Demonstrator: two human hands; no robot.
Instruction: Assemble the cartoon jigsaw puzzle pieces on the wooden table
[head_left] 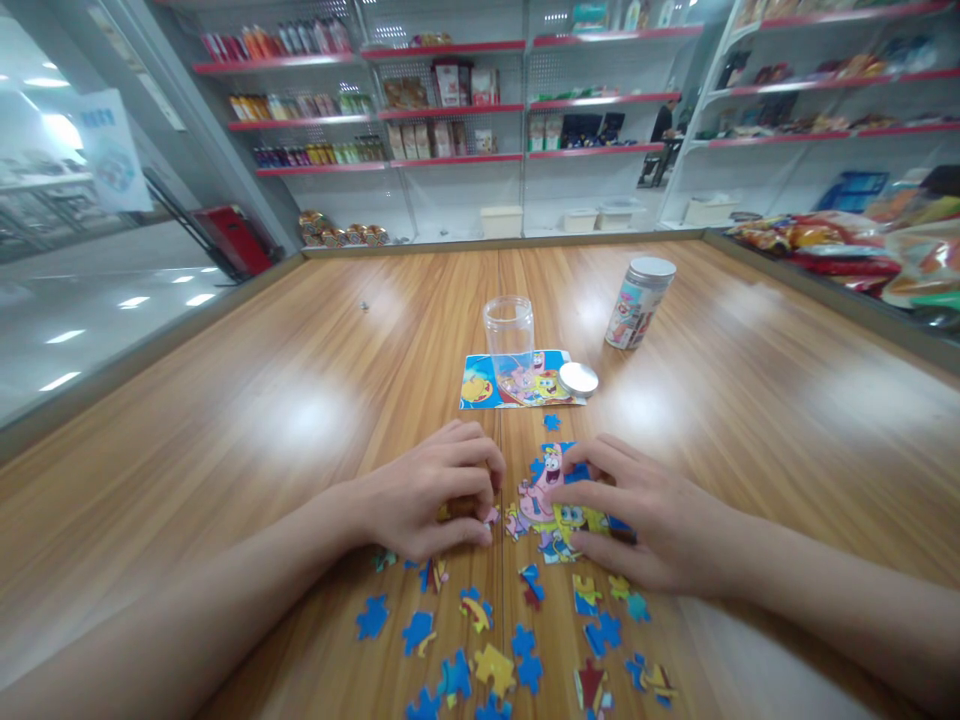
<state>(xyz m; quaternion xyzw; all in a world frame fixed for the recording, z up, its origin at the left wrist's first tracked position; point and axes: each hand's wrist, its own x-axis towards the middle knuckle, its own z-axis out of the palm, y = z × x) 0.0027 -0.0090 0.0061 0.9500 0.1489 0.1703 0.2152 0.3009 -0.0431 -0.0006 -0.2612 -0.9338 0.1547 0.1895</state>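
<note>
A partly joined jigsaw puzzle (538,500) with pink and yellow cartoon figures lies on the wooden table. My right hand (637,510) rests over its right side, fingers spread and touching it, hiding part of the picture. Just left of the puzzle, my left hand (442,490) is curled, thumb and fingers closed around a small pinkish puzzle piece (492,516), mostly hidden. Several loose pieces lie nearer to me, among them a yellow piece (494,668) and a blue piece (372,617). One blue piece (552,423) sits beyond the puzzle.
Farther back, a clear plastic jar (510,335) stands on a printed picture card (475,385), with a silver lid (578,379) at the card's right edge. A labelled can (640,303) stands behind to the right. Snack packets (832,245) lie beyond the table's right edge; stocked shelves line the wall.
</note>
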